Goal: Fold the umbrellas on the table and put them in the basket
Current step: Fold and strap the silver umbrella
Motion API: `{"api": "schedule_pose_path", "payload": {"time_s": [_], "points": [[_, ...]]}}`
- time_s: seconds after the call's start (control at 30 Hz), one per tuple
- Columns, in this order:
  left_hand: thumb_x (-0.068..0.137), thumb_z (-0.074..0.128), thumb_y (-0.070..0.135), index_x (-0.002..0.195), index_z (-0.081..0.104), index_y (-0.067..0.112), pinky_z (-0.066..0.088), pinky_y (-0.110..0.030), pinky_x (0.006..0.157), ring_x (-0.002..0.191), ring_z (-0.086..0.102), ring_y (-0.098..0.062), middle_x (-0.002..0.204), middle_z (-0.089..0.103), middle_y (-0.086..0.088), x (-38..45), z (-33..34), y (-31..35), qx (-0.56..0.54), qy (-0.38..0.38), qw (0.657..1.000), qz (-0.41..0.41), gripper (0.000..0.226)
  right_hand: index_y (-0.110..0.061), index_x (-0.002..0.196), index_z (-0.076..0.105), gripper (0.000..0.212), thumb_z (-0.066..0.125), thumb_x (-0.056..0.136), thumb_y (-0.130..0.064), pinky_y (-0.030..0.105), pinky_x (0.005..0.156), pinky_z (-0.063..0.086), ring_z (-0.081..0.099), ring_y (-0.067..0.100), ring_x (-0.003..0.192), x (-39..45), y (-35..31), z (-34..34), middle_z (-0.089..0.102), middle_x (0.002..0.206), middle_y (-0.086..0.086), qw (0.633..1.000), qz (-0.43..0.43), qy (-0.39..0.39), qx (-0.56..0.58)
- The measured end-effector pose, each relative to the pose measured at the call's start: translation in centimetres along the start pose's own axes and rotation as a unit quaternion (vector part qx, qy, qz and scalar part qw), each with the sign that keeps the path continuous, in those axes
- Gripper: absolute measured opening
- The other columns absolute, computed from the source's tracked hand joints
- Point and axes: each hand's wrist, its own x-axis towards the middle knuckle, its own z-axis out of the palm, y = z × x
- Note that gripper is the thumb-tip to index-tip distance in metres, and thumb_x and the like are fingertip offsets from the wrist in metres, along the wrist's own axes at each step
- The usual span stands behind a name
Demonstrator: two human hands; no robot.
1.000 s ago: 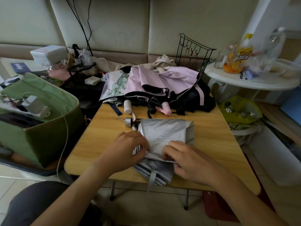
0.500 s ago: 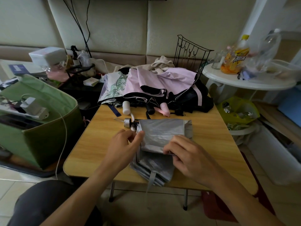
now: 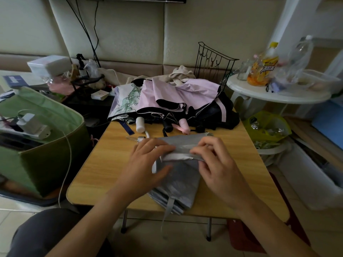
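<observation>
While pinned flat on the table, grey umbrella under both hands, canopy partly rolled. Left hand: fingers curled over the roll's left end, thumb laid on the fabric below it. Right hand: fingertips pinching the roll's right end. Loose canopy and strap extending from beneath the palms toward the near table edge. Handle end just beyond the left fingertips. Pink umbrella and other unfolded ones piled past both hands, at the far edge. Green basket well left of the left hand, off the table.
</observation>
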Motion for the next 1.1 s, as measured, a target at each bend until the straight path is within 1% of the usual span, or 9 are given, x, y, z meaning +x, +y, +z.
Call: {"api": "schedule_pose_path", "payload": {"time_s": [0.1,0.2,0.27,0.33,0.4,0.63,0.8,0.93,1.1], "points": [[0.096,0.059,0.039,0.111,0.073,0.025,0.047,-0.042,0.091,0.106,0.059,-0.011,0.109,0.065,0.014,0.8,0.5,-0.1,-0.022,0.04,0.999,-0.003,0.025,-0.012,0.122,0.066,0.039,0.076,0.087,-0.025,0.042,0.096,0.049,0.054,0.023,0.116,0.4,0.6,-0.1,0.053,0.128,0.005,0.999,0.02,0.004,-0.041],[0.094,0.063,0.034,0.103,0.072,0.022,0.05,-0.044,0.082,0.095,0.058,-0.01,0.101,0.063,0.014,1.8,0.6,-0.5,-0.055,0.074,0.996,-0.014,0.018,-0.018,0.133,0.061,0.059,0.068,0.086,-0.051,0.036,0.101,0.038,0.049,0.02,0.123,0.9,1.0,-0.4,0.053,0.133,-0.001,0.997,0.054,-0.02,-0.049],[0.091,0.068,0.027,0.1,0.072,0.019,0.049,-0.041,0.08,0.091,0.056,-0.009,0.097,0.062,0.012,2.2,0.6,-0.5,-0.062,0.094,0.993,-0.022,0.012,-0.018,0.127,0.064,0.046,0.067,0.089,-0.044,0.039,0.099,0.042,0.053,0.018,0.118,1.2,1.4,-0.3,0.057,0.126,-0.004,0.997,0.065,-0.012,-0.042],[0.088,0.074,0.016,0.097,0.073,0.017,0.048,-0.036,0.079,0.088,0.053,-0.005,0.094,0.06,0.012,2.5,0.5,-0.5,-0.074,0.111,0.991,-0.023,0.009,-0.017,0.111,0.068,0.02,0.068,0.092,-0.024,0.044,0.089,0.049,0.057,0.017,0.105,1.5,1.7,-0.3,0.06,0.11,-0.006,0.998,0.064,0.014,-0.019],[0.088,0.074,0.013,0.095,0.073,0.017,0.046,-0.031,0.076,0.086,0.051,0.001,0.092,0.058,0.015,2.7,0.4,-0.5,-0.081,0.123,0.989,-0.019,0.009,-0.014,0.097,0.068,0.009,0.07,0.09,-0.01,0.043,0.08,0.051,0.058,0.016,0.094,1.9,2.0,-0.3,0.06,0.098,-0.005,0.997,0.072,0.038,0.005],[0.088,0.077,0.008,0.096,0.075,0.016,0.049,-0.028,0.07,0.082,0.059,-0.009,0.091,0.064,0.006,3.4,-0.3,-0.7,-0.101,0.153,0.983,-0.011,0.012,-0.013,0.091,0.067,0.015,0.073,0.087,0.001,0.036,0.075,0.05,0.056,0.015,0.086,3.0,1.6,-0.7,0.059,0.09,-0.005,0.994,0.065,0.07,0.05],[0.078,0.081,0.034,0.1,0.059,0.019,0.047,-0.02,0.074,0.093,0.056,-0.009,0.101,0.057,0.007,3.4,-0.9,-1.1,-0.102,0.134,0.981,-0.091,0.034,-0.014,0.092,0.067,0.014,0.072,0.09,0.0,0.03,0.071,0.049,0.057,0.012,0.085,3.3,1.7,-1.0,0.058,0.089,-0.006,0.991,0.077,0.068,0.085],[0.083,0.078,0.041,0.086,0.065,0.03,0.049,-0.026,0.067,0.08,0.06,-0.007,0.086,0.063,0.012,2.8,-0.6,-1.4,-0.101,0.076,0.986,-0.113,0.017,-0.015,0.092,0.067,0.019,0.073,0.088,0.003,0.031,0.071,0.049,0.058,0.01,0.086,3.3,1.9,-0.9,0.058,0.09,-0.007,0.989,0.088,0.067,0.093],[0.081,0.083,0.034,0.08,0.067,0.021,0.047,-0.01,0.068,0.077,0.065,-0.001,0.075,0.068,0.012,2.8,-0.6,-0.8,-0.117,0.151,0.966,-0.175,0.02,-0.013,0.091,0.067,0.015,0.072,0.089,0.001,0.029,0.07,0.049,0.059,0.01,0.084,3.8,1.8,-1.0,0.059,0.088,-0.005,0.988,0.087,0.081,0.1]]}}
